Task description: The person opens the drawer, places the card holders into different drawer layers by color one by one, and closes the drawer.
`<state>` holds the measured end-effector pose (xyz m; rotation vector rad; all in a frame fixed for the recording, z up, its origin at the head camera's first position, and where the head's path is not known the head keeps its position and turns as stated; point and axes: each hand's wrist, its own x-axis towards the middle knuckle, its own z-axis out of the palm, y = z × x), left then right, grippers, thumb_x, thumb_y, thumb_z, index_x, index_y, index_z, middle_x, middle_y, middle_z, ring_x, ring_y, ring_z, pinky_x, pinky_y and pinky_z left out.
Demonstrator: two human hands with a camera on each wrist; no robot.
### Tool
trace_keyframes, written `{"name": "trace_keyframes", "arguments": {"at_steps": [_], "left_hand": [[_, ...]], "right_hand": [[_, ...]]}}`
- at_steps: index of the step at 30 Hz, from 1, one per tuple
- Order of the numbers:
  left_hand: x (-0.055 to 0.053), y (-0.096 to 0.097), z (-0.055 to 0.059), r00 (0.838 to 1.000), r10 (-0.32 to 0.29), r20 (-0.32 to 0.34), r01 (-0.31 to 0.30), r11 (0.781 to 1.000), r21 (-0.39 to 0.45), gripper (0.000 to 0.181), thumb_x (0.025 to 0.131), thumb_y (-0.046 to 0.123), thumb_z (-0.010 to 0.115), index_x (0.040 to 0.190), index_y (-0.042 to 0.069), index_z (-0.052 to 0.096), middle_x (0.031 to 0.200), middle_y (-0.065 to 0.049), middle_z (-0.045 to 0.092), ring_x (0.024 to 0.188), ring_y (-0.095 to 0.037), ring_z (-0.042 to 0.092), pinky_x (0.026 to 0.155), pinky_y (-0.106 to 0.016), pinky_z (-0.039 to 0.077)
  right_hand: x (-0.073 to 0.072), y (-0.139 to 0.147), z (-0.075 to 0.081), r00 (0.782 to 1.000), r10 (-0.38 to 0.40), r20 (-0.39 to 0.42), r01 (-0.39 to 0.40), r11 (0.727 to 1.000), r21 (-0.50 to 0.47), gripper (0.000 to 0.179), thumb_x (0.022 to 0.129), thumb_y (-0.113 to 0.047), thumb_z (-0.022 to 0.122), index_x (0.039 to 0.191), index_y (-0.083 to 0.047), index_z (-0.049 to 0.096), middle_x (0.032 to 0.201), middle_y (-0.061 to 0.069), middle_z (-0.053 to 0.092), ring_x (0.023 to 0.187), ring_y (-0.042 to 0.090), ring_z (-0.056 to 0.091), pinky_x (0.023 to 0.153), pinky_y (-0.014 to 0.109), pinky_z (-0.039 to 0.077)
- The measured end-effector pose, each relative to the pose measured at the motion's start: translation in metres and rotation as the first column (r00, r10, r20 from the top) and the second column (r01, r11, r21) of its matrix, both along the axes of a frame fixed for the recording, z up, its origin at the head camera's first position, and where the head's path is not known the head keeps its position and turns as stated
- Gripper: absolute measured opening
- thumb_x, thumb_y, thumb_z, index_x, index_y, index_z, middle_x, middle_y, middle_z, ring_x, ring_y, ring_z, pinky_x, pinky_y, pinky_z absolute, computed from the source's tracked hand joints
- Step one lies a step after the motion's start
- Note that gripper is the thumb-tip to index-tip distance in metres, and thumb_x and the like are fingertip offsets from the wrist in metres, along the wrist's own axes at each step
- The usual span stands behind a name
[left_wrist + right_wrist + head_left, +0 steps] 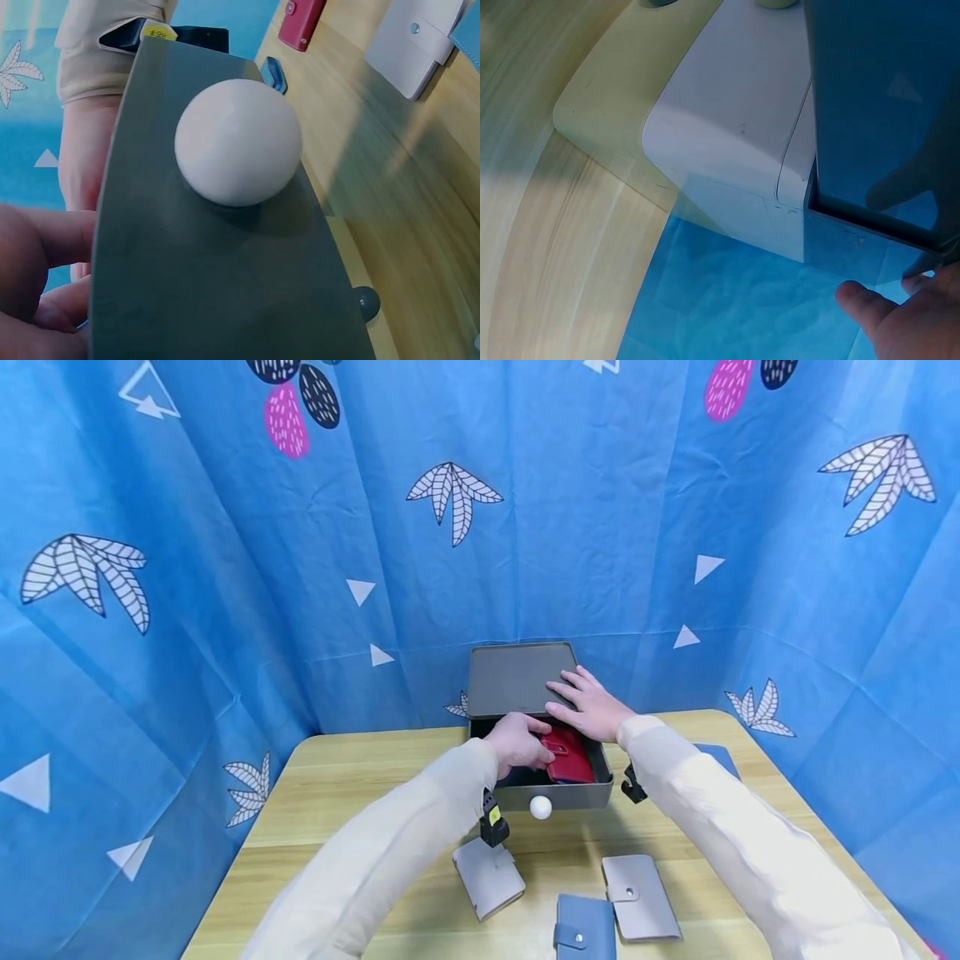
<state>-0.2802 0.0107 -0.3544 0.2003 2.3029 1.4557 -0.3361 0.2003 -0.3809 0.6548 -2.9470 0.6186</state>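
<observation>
Red wallet inside a pulled-out drawer
The left hand pinches the red wallet by its left side; the drawer stands out from a grey cabinet at the far edge of the bench, leaving its top open for reaching in. The right hand, fingers spread and gripping nothing, lies by the cabinet top's right edge, probably to steady it, though the angle hides how firmly. A pale wallet, blue wallet and grey wallet lie toward the near edge, likely for easy reach.
</observation>
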Motion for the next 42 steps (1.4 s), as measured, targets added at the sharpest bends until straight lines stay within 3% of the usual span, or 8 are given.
{"name": "trace_keyframes", "arguments": {"at_steps": [9, 16, 19, 26, 29, 31, 38, 42], "left_hand": [[0.006, 0.004, -0.006, 0.999, -0.006, -0.037, 0.005, 1.0, -0.031, 0.052, 0.081, -0.007, 0.071, 0.13, 0.003, 0.06, 0.111, -0.012, 0.064, 0.075, -0.016, 0.069, 0.072, -0.028, 0.057], [0.006, 0.005, -0.011, 0.992, -0.022, -0.127, 0.008, 0.994, -0.11, 0.05, 0.078, -0.003, 0.074, 0.126, 0.007, 0.064, 0.097, -0.005, 0.066, 0.077, -0.013, 0.062, 0.068, -0.024, 0.054], [0.008, 0.005, -0.013, 0.98, -0.043, -0.196, 0.004, 0.982, -0.191, 0.05, 0.077, 0.002, 0.076, 0.125, 0.01, 0.066, 0.097, -0.001, 0.068, 0.084, -0.013, 0.059, 0.073, -0.024, 0.052], [0.013, 0.009, -0.013, 0.927, -0.139, -0.349, 0.001, 0.929, -0.369, 0.047, 0.079, 0.008, 0.077, 0.125, 0.009, 0.066, 0.115, -0.002, 0.068, 0.107, -0.017, 0.06, 0.089, -0.029, 0.05], [0.014, 0.011, -0.012, 0.913, -0.174, -0.369, 0.003, 0.907, -0.42, 0.046, 0.08, 0.009, 0.075, 0.125, 0.008, 0.065, 0.118, -0.002, 0.067, 0.113, -0.019, 0.058, 0.093, -0.029, 0.048], [0.015, 0.011, -0.011, 0.913, -0.181, -0.364, 0.003, 0.898, -0.44, 0.046, 0.081, 0.01, 0.075, 0.126, 0.009, 0.065, 0.12, -0.001, 0.067, 0.115, -0.019, 0.057, 0.094, -0.029, 0.047], [0.015, 0.012, -0.011, 0.92, -0.182, -0.347, 0.008, 0.894, -0.449, 0.046, 0.081, 0.01, 0.075, 0.126, 0.01, 0.065, 0.121, -0.002, 0.066, 0.115, -0.02, 0.055, 0.094, -0.03, 0.047], [0.016, 0.011, -0.012, 0.915, -0.19, -0.356, 0.009, 0.892, -0.453, 0.046, 0.081, 0.01, 0.074, 0.126, 0.01, 0.065, 0.12, -0.002, 0.066, 0.114, -0.021, 0.056, 0.093, -0.031, 0.048]], "right_hand": [[0.001, -0.001, 0.0, 1.0, 0.014, -0.013, -0.014, 1.0, -0.011, 0.065, 0.098, -0.056, 0.042, 0.149, -0.016, 0.039, 0.157, 0.016, 0.021, 0.146, 0.037, 0.0, 0.113, 0.058, 0.013], [0.002, -0.001, -0.001, 1.0, 0.018, -0.016, -0.018, 1.0, -0.014, 0.065, 0.098, -0.056, 0.041, 0.149, -0.016, 0.038, 0.157, 0.017, 0.021, 0.146, 0.038, 0.0, 0.113, 0.058, 0.013], [0.002, -0.001, -0.001, 1.0, 0.018, -0.016, -0.018, 1.0, -0.012, 0.065, 0.098, -0.056, 0.04, 0.149, -0.016, 0.038, 0.157, 0.017, 0.021, 0.146, 0.038, 0.0, 0.113, 0.058, 0.013], [0.001, 0.0, -0.003, 1.0, 0.021, -0.022, -0.021, 1.0, -0.007, 0.065, 0.098, -0.056, 0.039, 0.149, -0.016, 0.038, 0.157, 0.017, 0.021, 0.145, 0.038, 0.0, 0.113, 0.058, 0.013], [0.0, 0.001, -0.002, 1.0, 0.02, -0.024, -0.02, 1.0, -0.004, 0.065, 0.099, -0.055, 0.039, 0.149, -0.015, 0.038, 0.157, 0.017, 0.021, 0.145, 0.038, 0.0, 0.114, 0.058, 0.013], [0.0, 0.002, -0.002, 1.0, 0.02, -0.021, -0.02, 1.0, -0.006, 0.064, 0.099, -0.055, 0.04, 0.149, -0.015, 0.038, 0.157, 0.017, 0.021, 0.146, 0.037, -0.001, 0.114, 0.058, 0.012], [-0.001, 0.002, 0.0, 1.0, 0.016, 0.0, -0.016, 1.0, 0.005, 0.068, 0.098, -0.059, 0.038, 0.15, -0.017, 0.036, 0.158, 0.016, 0.019, 0.146, 0.036, -0.004, 0.114, 0.058, 0.011], [-0.001, 0.001, 0.0, 1.0, 0.008, 0.004, -0.008, 1.0, 0.006, 0.068, 0.097, -0.059, 0.038, 0.15, -0.017, 0.036, 0.158, 0.015, 0.018, 0.146, 0.034, -0.004, 0.114, 0.057, 0.011]]}}
